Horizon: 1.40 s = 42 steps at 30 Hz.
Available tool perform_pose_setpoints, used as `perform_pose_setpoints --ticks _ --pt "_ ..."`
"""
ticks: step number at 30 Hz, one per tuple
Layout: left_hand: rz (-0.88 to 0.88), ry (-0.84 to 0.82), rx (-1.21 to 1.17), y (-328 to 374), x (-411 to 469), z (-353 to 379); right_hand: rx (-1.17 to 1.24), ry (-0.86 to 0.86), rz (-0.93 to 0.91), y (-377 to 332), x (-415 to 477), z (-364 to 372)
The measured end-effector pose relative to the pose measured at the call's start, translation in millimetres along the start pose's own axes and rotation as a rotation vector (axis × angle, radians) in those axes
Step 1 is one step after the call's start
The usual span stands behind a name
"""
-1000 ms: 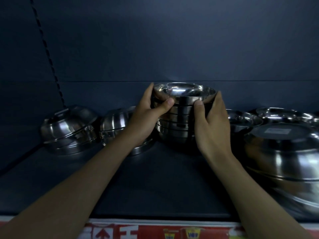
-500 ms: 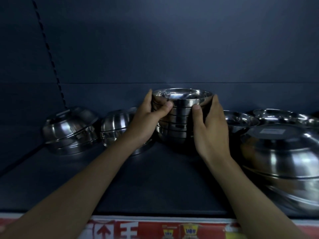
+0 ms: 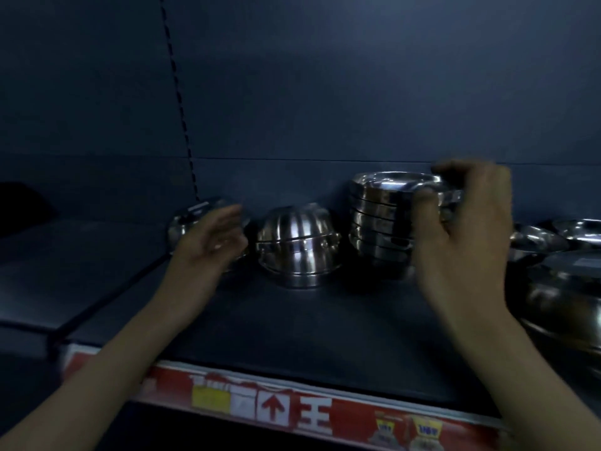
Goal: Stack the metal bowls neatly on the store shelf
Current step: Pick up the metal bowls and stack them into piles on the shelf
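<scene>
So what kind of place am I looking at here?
Most likely a shop aisle: the dark shelf has a red price strip along its front edge and holds many similar steel bowls, including an upright stack with upturned bowls beside it.

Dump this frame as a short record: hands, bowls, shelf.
left hand: open, holds nothing, in front of the leftmost bowls, which are upturned
right hand: fingers curled over the rim of the stack of bowls, thumb on its front; blurred
stack of bowls: upright, nested, mid-shelf
middle bowls: upturned, left of the stack, apart from it
right bowls: larger, at the right end
shelf: dark, red price strip along the front edge
</scene>
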<state>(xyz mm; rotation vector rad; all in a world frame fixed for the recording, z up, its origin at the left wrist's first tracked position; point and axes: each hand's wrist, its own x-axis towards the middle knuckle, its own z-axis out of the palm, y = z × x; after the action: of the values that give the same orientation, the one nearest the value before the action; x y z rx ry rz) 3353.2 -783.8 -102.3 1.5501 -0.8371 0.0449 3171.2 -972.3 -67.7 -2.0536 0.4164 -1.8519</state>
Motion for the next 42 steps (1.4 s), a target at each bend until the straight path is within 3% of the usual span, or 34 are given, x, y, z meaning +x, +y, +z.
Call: perform_pose_setpoints --ticks 4,9,12,18,27,34,42 --pt "-0.078 0.016 -0.010 -14 -6 1 0.082 -0.330 0.132 -32 -6 29" --pt "-0.176 -0.035 0.021 -20 1 7 -0.199 -0.599 0.269 -32 -22 58" --pt "-0.241 -0.050 0.028 -19 6 5 -0.329 -0.665 0.276 -29 -30 67" --pt "-0.261 -0.087 0.058 -20 14 16 -0.335 -0.703 0.249 -19 -42 88" --pt "-0.249 -0.021 0.066 -33 11 13 -0.225 -0.492 0.177 -16 -49 77" --pt "-0.239 0.001 0.152 -37 14 13 -0.399 -0.599 0.235 -13 -55 76" --pt "-0.136 -0.064 0.285 -43 11 12 -0.265 -0.582 0.177 -9 -53 74"
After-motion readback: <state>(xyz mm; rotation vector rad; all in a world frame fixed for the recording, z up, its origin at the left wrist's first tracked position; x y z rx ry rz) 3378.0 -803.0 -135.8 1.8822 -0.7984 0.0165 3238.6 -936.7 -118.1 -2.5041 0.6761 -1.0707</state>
